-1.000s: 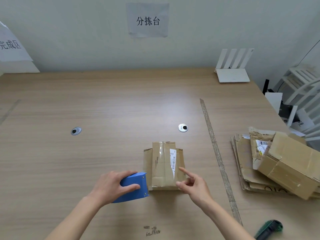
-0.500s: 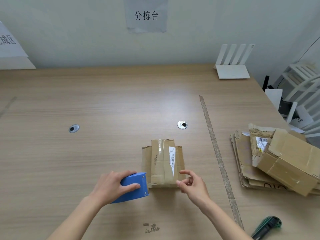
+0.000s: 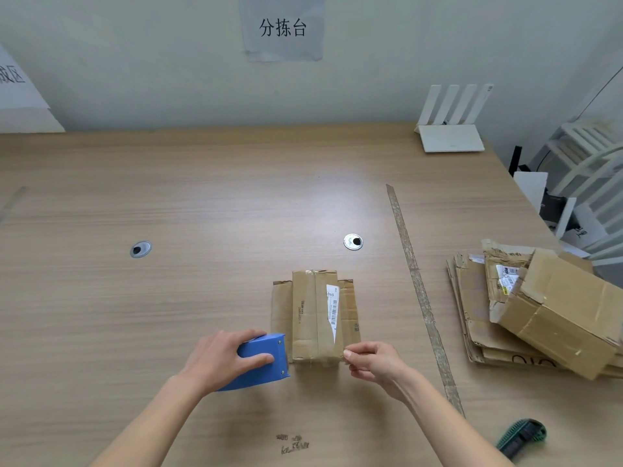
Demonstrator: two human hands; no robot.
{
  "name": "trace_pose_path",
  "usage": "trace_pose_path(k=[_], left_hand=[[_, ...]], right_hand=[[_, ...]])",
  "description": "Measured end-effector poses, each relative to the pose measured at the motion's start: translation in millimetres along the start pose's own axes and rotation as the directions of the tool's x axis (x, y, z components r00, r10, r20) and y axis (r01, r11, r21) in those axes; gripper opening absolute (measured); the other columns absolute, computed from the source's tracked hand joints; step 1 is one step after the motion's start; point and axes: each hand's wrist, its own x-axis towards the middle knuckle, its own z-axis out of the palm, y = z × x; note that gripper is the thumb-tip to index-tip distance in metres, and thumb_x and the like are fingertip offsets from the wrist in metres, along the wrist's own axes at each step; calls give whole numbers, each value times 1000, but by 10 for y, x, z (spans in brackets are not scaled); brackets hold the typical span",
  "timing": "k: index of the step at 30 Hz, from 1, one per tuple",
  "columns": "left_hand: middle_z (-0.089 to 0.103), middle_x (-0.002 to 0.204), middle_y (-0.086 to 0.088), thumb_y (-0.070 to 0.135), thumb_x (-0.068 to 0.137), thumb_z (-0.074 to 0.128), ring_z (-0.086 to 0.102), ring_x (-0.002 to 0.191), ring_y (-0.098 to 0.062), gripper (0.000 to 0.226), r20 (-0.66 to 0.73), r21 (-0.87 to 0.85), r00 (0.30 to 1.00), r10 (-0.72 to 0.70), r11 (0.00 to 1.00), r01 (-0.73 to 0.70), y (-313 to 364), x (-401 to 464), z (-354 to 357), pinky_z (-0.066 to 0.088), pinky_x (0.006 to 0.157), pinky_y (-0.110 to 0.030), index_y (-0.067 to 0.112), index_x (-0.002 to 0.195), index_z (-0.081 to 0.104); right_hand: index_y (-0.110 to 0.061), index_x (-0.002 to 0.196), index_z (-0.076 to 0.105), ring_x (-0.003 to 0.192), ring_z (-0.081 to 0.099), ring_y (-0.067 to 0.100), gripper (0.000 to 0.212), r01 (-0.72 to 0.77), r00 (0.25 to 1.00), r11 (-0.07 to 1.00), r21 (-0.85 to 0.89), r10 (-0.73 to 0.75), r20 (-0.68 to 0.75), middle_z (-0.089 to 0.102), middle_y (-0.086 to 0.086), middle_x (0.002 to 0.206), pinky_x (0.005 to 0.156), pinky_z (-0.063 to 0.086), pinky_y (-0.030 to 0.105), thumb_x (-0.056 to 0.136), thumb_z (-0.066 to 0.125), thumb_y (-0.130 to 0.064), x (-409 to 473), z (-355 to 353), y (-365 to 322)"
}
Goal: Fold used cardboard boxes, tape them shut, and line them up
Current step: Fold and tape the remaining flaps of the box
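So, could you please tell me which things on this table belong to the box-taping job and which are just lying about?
In the job: small cardboard box, blue tape dispenser, left hand, right hand, stack of used boxes.

Lying about: white router, green utility knife, wall sign.

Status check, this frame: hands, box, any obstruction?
Left hand grips blue tape dispenser. Right hand pinches at small box near edge. Nothing in the way.

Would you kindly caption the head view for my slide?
Left hand grips blue tape dispenser beside small brown cardboard box; right hand pinches at its near edge.
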Motion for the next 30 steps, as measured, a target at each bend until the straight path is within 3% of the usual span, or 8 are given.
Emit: trace_pose_path(k=[5, 11, 14, 16, 18, 22, 25, 30], left_hand=[[65, 95, 28, 76, 80, 55, 60, 81, 0, 51, 15, 7, 1000, 16, 1000, -16, 7, 20, 12, 42, 63, -15, 57, 127, 54], [66, 93, 28, 76, 78, 58, 60, 81, 2, 36, 9, -99, 1000, 1, 995, 0, -36, 64, -1, 48, 68, -19, 68, 112, 52], [65, 92, 30, 75, 79, 60, 60, 80, 2, 41, 0, -93, 1000, -5, 996, 5, -35, 65, -39, 45, 64, -16, 64, 118, 55], [65, 93, 30, 75, 79, 60, 61, 81, 2, 46, -1, -90, 1000, -7, 996, 7, -35, 65, -51, 45, 63, -15, 61, 122, 55], [65, 95, 29, 75, 79, 60, 61, 82, 0, 47, -1, -91, 1000, -6, 996, 6, -29, 71, -61, 46, 65, -16, 60, 123, 55], [68, 99, 26, 79, 77, 56, 62, 85, -1, 55, -14, -59, 1000, -6, 998, 5, -81, 89, -56, 48, 72, -19, 57, 127, 55], [68, 102, 27, 80, 76, 55, 62, 86, -1, 58, 2, -26, 1000, 0, 1000, 0, -167, 73, -69, 49, 76, -20, 56, 128, 55], [69, 106, 23, 77, 82, 53, 59, 85, -4, 53, 34, 113, 999, 41, 993, -44, -213, 90, -211, 46, 73, -22, 56, 130, 53]], right_hand=[[5, 97, 70, 78, 73, 24, 37, -2, 997, 994, -111, -6, -75, 76, 16, 87, 75, 62, 37, 67, 91, 1, 35, -54, 34], [-16, 86, 73, 68, 70, 16, 15, 230, 913, 925, -301, -312, -262, 76, 4, 87, 75, 61, 37, 80, 82, -6, 77, 57, 114], [-29, 99, 68, 87, 67, 2, 20, 399, 730, 739, -542, -614, -299, 71, -12, 100, 86, 57, 35, 91, 68, -10, 4, 229, 30], [-26, 118, 64, 107, 58, -4, 26, 539, 578, 495, -681, -806, -128, 64, -12, 120, 99, 47, 23, 96, 60, -12, -79, 455, -63], [-25, 141, 52, 138, 38, -2, 39, 608, 520, 229, -760, -838, 163, 47, -13, 149, 116, 26, 19, 102, 50, -24, -94, 700, -148], [-25, 162, 12, 155, -4, 8, 59, 556, 612, -30, -831, -662, 433, -3, -12, 168, 124, -4, 32, 108, 24, -45, 155, 914, -36], [-18, 161, 20, 155, 14, 18, 64, 447, 631, -164, -880, -639, 440, 11, -1, 169, 119, 10, 38, 107, 16, -52, 301, 860, 148], [-19, 160, 25, 153, 20, 16, 65, 394, 641, -192, -899, -644, 418, 19, -2, 168, 118, 14, 39, 106, 19, -55, 367, 846, 195]])
